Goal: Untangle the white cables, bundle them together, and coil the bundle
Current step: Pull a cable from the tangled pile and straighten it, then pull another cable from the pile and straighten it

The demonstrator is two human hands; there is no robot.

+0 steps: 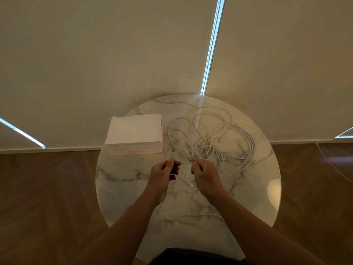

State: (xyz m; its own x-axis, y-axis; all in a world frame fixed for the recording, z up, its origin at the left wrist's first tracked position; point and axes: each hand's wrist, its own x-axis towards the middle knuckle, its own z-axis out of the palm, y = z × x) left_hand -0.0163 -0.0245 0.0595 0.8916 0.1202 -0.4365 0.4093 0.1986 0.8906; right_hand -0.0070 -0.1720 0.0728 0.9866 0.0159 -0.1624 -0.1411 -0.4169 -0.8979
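Observation:
A tangle of white cables (pixel 212 138) lies in loose loops on the far right half of the round marble table (pixel 254 188). My left hand (pixel 162 175) pinches a cable end just in front of the tangle, its plug sticking up past the fingers. My right hand (pixel 205 173) pinches another cable strand a little to the right, at the tangle's near edge. One strand runs from my left hand down across the near part of the table, and a loose plug (pixel 191 185) lies between my hands.
A white and pink box (pixel 134 133) stands on the table's far left, beside the tangle. Wooden floor surrounds the table. Another cable (pixel 332 165) trails over the floor at the right. The wall is close behind the table.

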